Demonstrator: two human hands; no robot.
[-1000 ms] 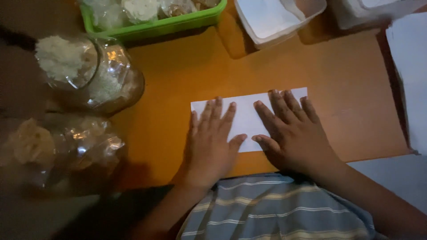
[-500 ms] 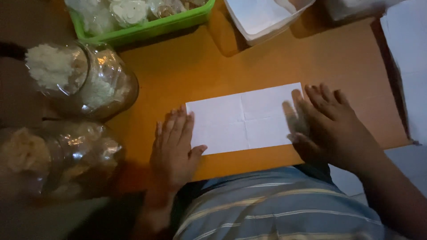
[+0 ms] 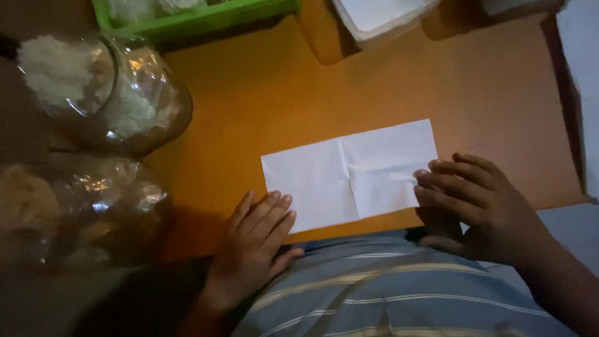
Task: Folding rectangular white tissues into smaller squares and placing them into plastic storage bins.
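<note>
- I see a white rectangular paper sheet (image 3: pixel 349 175) lying flat on the orange table top (image 3: pixel 262 100), slightly skewed, with a vertical crease down its middle and a fainter horizontal one crossing it.
- My left hand (image 3: pixel 256 246) lies palm down and open, fingers together; the fingertips touch the sheet's lower left corner near the table's front edge. It grips nothing.
- My right hand (image 3: pixel 474 203) has its fingers curled loosely, tips resting on the sheet's right edge. It presses rather than pinches; no paper shows between the fingers.
- To the left stand two clear plastic jars: the upper jar (image 3: pixel 106 93) holds white crumbly contents, the lower jar (image 3: pixel 81 212) holds paler brown pieces. Both are well apart from the sheet.
- At the far edge are a green plastic tray (image 3: pixel 193 19) and a white open box (image 3: pixel 380 22).
- Risk, as I judge it: the sheet is held only at two ends by light contact, so uneven pressure could slide or rotate it on the smooth top.
- Risk: the sheet's near edge sits close to the table edge; a pull toward the striped shirt (image 3: pixel 399 293) could draw it off.
- Risk: dim lighting makes the creases hard to read, so misalignment could go unnoticed.
</note>
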